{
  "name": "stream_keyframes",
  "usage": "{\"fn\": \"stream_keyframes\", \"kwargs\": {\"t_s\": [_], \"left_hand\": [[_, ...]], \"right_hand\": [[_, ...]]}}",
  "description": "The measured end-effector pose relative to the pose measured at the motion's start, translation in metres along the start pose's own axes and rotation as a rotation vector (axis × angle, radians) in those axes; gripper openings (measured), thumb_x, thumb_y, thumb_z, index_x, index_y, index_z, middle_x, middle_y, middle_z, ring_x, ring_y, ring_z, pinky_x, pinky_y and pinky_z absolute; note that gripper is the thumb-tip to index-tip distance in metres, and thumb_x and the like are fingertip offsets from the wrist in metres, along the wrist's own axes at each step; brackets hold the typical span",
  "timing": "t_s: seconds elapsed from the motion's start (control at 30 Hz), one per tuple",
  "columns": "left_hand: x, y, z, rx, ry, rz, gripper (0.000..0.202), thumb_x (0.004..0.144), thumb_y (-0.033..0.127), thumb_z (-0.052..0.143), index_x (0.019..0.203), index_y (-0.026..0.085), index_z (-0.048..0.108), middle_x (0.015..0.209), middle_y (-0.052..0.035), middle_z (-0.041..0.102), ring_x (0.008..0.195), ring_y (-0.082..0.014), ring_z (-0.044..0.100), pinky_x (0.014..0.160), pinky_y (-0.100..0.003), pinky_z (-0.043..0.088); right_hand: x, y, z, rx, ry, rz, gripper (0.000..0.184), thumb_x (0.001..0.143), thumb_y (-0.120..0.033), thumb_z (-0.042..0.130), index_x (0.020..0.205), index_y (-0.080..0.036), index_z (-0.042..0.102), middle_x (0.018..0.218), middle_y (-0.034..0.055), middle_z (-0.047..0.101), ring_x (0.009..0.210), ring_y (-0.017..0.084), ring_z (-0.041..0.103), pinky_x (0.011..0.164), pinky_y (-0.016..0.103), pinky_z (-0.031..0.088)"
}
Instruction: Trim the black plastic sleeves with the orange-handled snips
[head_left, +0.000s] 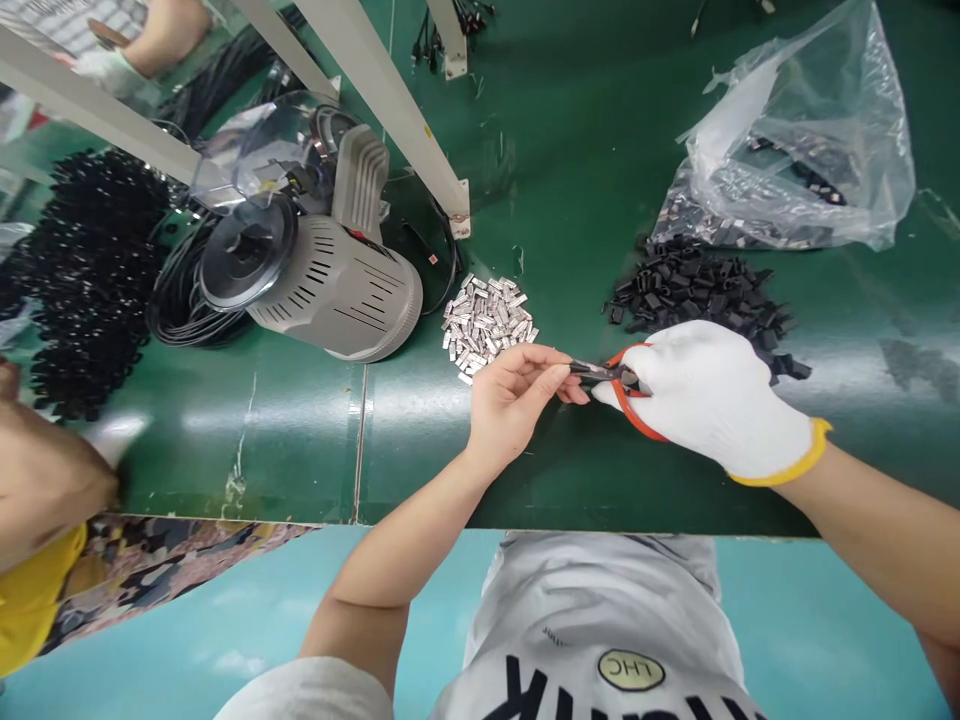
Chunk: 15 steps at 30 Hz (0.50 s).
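Observation:
My right hand [712,400], in a white glove with a yellow cuff, is closed around red-handled pliers [637,415]. The dark jaws of the pliers point left and meet the fingertips of my bare left hand [517,400]. Thumb and forefinger of that hand are pinched together at the jaw tips; whatever small piece is between them is too hidden to name. Just behind my left hand lies a pile of small silvery metal connector pieces [487,320]. Beyond my right glove is a heap of small black plastic sleeves [697,295].
A clear plastic bag [810,150] of small parts lies at the back right. On the left stand a grey machine with a clear bowl [337,280], coiled black cable [187,300] and a black parts heap [97,270]. A metal post [397,100] rises behind. A co-worker's arm [45,480] is at far left.

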<state>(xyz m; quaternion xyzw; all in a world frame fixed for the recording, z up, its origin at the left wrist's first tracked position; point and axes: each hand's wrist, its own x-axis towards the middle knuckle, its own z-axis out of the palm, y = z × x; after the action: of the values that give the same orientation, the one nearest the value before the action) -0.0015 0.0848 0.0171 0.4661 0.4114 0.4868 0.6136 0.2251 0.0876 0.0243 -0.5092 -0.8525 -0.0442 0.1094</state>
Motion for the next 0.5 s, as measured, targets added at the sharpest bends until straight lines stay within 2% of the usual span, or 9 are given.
{"fn": "stream_keyframes", "kwargs": {"t_s": [0.13, 0.23, 0.3, 0.4, 0.5], "left_hand": [[-0.0001, -0.0017, -0.0006, -0.03, 0.012, -0.021, 0.019, 0.091, 0.032, 0.08, 0.097, 0.016, 0.072, 0.078, -0.0026, 0.078, 0.068, -0.0172, 0.078, 0.069, -0.03, 0.064], [0.0002, -0.0006, 0.0017, -0.094, 0.013, -0.063, 0.021, 0.09, 0.034, 0.082, 0.097, 0.017, 0.072, 0.077, -0.0021, 0.078, 0.067, -0.0165, 0.077, 0.067, -0.028, 0.063], [0.0006, 0.0002, 0.0033, -0.154, 0.003, -0.101, 0.023, 0.089, 0.035, 0.082, 0.097, 0.017, 0.071, 0.077, -0.0017, 0.077, 0.067, -0.0158, 0.077, 0.067, -0.028, 0.062], [0.0012, -0.0001, 0.0039, -0.194, -0.001, -0.113, 0.022, 0.089, 0.034, 0.082, 0.097, 0.017, 0.069, 0.078, -0.0018, 0.078, 0.067, -0.0154, 0.076, 0.068, -0.027, 0.062], [0.0015, -0.0023, 0.002, -0.139, 0.014, -0.085, 0.021, 0.09, 0.033, 0.081, 0.095, 0.017, 0.07, 0.078, -0.0023, 0.078, 0.067, -0.016, 0.077, 0.066, -0.026, 0.06]], "right_hand": [[-0.0019, -0.0025, 0.0017, 0.031, -0.028, 0.03, 0.035, 0.089, -0.045, 0.061, 0.067, -0.02, 0.051, 0.056, 0.0028, 0.047, 0.065, 0.017, 0.038, 0.065, 0.03, 0.014], [-0.0021, -0.0038, 0.0015, 0.081, -0.085, 0.075, 0.037, 0.093, -0.05, 0.057, 0.073, -0.019, 0.059, 0.059, 0.004, 0.052, 0.067, 0.017, 0.04, 0.066, 0.03, 0.014], [-0.0013, -0.0042, 0.0004, 0.083, -0.112, 0.096, 0.037, 0.096, -0.048, 0.053, 0.076, -0.019, 0.063, 0.062, 0.0047, 0.054, 0.068, 0.017, 0.04, 0.066, 0.031, 0.014], [0.0015, -0.0038, -0.0024, 0.087, -0.146, 0.091, 0.037, 0.096, -0.048, 0.052, 0.075, -0.018, 0.062, 0.064, 0.0053, 0.054, 0.068, 0.016, 0.04, 0.066, 0.032, 0.014], [0.0049, -0.003, -0.0056, 0.119, -0.181, 0.071, 0.046, 0.095, -0.061, 0.055, 0.075, -0.018, 0.059, 0.069, 0.0057, 0.055, 0.072, 0.016, 0.042, 0.066, 0.032, 0.016]]}}
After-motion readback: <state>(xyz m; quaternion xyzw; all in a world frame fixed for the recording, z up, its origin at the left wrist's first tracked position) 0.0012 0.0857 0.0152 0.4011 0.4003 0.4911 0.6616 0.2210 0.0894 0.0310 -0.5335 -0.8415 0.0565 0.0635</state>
